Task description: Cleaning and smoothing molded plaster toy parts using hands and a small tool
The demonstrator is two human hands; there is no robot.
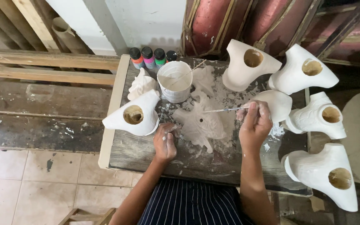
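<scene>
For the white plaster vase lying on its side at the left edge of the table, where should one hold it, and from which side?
Judging by its pose, grip the white plaster vase around its wide rounded body, coming from above: the round opening faces up and the narrow end juts over the wooden table edge, so hold the thicker part nearest the left hand.

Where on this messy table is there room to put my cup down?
The barest patch is the near edge of the wooden table, between the left hand and right hand. Another small patch lies below the white vase. The back is crowded by the white bucket and paint bottles.
</scene>
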